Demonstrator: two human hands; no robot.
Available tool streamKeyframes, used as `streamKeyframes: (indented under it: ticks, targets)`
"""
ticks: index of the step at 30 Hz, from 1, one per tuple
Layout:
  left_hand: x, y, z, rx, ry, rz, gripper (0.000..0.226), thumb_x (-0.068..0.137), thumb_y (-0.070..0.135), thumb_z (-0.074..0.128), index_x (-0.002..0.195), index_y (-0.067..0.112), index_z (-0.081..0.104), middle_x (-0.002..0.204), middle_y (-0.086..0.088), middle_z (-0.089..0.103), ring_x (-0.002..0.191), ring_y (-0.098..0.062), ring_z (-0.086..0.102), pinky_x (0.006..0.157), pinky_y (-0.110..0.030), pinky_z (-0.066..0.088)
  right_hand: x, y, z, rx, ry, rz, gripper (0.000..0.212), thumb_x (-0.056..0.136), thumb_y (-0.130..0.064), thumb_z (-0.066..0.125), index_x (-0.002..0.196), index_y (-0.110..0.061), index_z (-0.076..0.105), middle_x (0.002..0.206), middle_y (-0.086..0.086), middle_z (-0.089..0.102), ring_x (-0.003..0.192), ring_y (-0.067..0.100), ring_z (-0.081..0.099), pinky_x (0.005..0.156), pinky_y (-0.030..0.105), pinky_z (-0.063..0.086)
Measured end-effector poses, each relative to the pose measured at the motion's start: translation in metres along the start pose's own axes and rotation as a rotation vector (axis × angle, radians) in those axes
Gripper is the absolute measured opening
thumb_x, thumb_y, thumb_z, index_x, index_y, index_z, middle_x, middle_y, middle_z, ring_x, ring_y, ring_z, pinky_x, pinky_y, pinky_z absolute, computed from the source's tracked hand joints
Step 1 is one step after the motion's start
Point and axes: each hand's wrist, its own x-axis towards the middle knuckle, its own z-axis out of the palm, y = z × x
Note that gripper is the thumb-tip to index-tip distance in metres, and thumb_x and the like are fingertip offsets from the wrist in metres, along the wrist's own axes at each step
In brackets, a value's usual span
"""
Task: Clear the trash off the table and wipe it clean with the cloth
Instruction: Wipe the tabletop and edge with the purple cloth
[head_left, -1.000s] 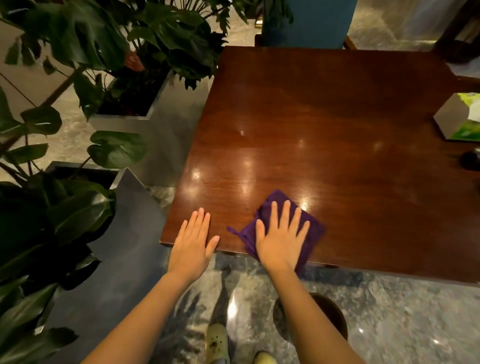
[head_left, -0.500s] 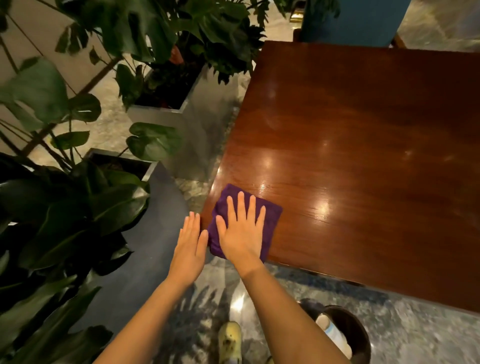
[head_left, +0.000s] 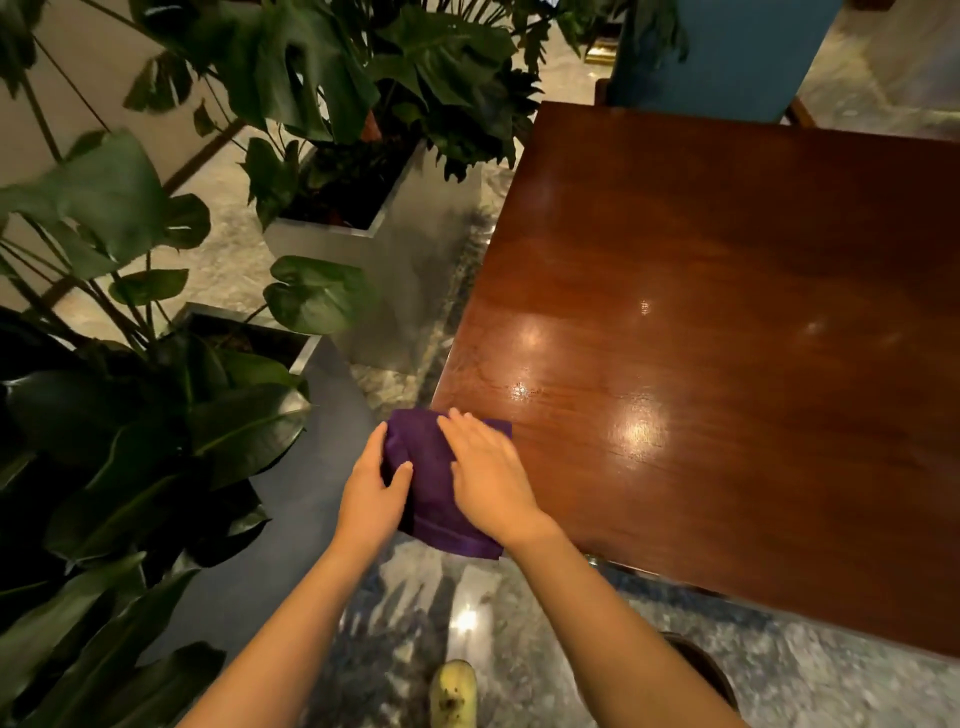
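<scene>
fingers of the right hand (head_left: 488, 480) lay flat on the purple cloth (head_left: 431, 499) at the table (head_left: 727, 338) corner, lower centre; left hand (head_left: 371, 491) pinched its overhanging left edge.

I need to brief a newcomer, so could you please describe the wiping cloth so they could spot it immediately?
Find the glossy dark brown wooden table and follow it to its near left corner. There, a folded purple cloth hangs over the edge between the left hand and right hand. It is the only purple thing.
</scene>
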Motion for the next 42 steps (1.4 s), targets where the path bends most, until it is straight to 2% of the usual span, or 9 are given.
streamKeyframes:
  ticks: [5,8,12,15,19,24,27,37,42]
  targets:
    - [0.026,0.030,-0.008,-0.170,0.046,-0.234,0.073,0.085,0.029,0.064,0.146,0.015,0.025,0.132,-0.009,0.051,0.123,-0.025,0.049,0.099,-0.031,0.038,-0.003,0.018,-0.020,-0.219,0.019,0.027,0.055,0.093,-0.028,0.050,0.144,-0.016,0.033,0.145,0.002,0.041,0.133,0.024,0.033,0.111,0.041,0.022]
    - [0.044,0.038,-0.014,-0.178,-0.013,-0.327,0.071,0.079,0.014,0.072,0.140,0.007,0.036,0.123,-0.017,0.060,0.112,-0.029,0.059,0.097,-0.036,0.046,0.003,0.013,-0.027,-0.264,0.056,0.050,0.047,0.090,-0.014,0.051,0.136,-0.015,0.042,0.130,0.005,0.049,0.121,0.027,0.039,0.100,0.040,0.029]
    - [0.039,0.050,-0.026,-0.216,-0.183,-0.298,0.032,0.077,-0.001,0.068,0.108,0.007,0.063,0.081,-0.008,0.067,0.067,-0.014,0.065,0.063,-0.021,0.053,0.013,0.015,-0.049,-0.297,-0.087,0.188,0.031,0.088,-0.014,0.052,0.118,-0.015,0.060,0.122,0.008,0.051,0.118,0.029,0.037,0.098,0.041,0.030]
    - [0.035,0.060,-0.039,-0.098,-0.359,-0.245,0.013,0.077,0.001,0.069,0.089,0.005,0.072,0.078,-0.010,0.070,0.077,-0.022,0.062,0.071,-0.026,0.049,0.014,0.016,-0.080,-0.182,-0.262,0.203,0.027,0.087,-0.021,0.058,0.112,-0.013,0.063,0.116,0.010,0.058,0.114,0.029,0.048,0.092,0.034,0.039]
    - [0.035,0.106,-0.062,-0.111,-0.393,-0.044,0.020,0.077,0.001,0.068,0.079,0.020,0.074,0.074,0.002,0.075,0.079,-0.019,0.067,0.076,-0.023,0.055,0.017,0.011,-0.151,0.055,-0.266,0.172,0.007,0.081,-0.015,0.069,0.078,-0.017,0.063,0.069,-0.001,0.058,0.074,0.016,0.054,0.056,0.025,0.036]
    - [0.035,0.161,-0.077,0.070,-0.305,0.310,0.020,0.079,0.007,0.069,0.098,0.008,0.069,0.088,-0.007,0.068,0.082,-0.015,0.061,0.074,-0.017,0.049,0.019,0.004,-0.219,0.148,-0.016,0.153,0.011,0.079,-0.013,0.072,0.088,-0.018,0.069,0.085,-0.003,0.064,0.082,0.013,0.058,0.068,0.024,0.043]
    - [0.036,0.157,-0.062,0.187,-0.210,0.404,0.017,0.076,0.008,0.071,0.092,0.007,0.068,0.084,-0.003,0.065,0.084,-0.018,0.060,0.082,-0.033,0.048,0.014,0.014,-0.213,0.113,0.080,0.158,0.015,0.078,-0.009,0.070,0.090,-0.019,0.070,0.092,0.001,0.068,0.086,0.014,0.059,0.067,0.023,0.040]
    - [-0.010,0.037,-0.010,0.343,-0.503,0.226,0.016,0.077,0.010,0.072,0.092,0.013,0.068,0.079,-0.003,0.065,0.075,-0.021,0.062,0.076,-0.030,0.048,-0.072,0.072,-0.093,0.177,-0.457,0.224,0.015,0.083,-0.021,0.070,0.098,-0.019,0.070,0.093,-0.003,0.067,0.087,0.010,0.059,0.075,0.022,0.041]
    - [0.019,0.055,0.012,0.193,-0.186,0.188,0.024,0.077,0.007,0.070,0.100,0.008,0.066,0.083,-0.002,0.060,0.075,-0.015,0.053,0.074,-0.021,0.044,-0.039,0.079,-0.097,-0.013,-0.127,0.216,0.034,0.086,-0.020,0.062,0.119,-0.014,0.059,0.117,0.007,0.064,0.113,0.025,0.055,0.096,0.032,0.042]
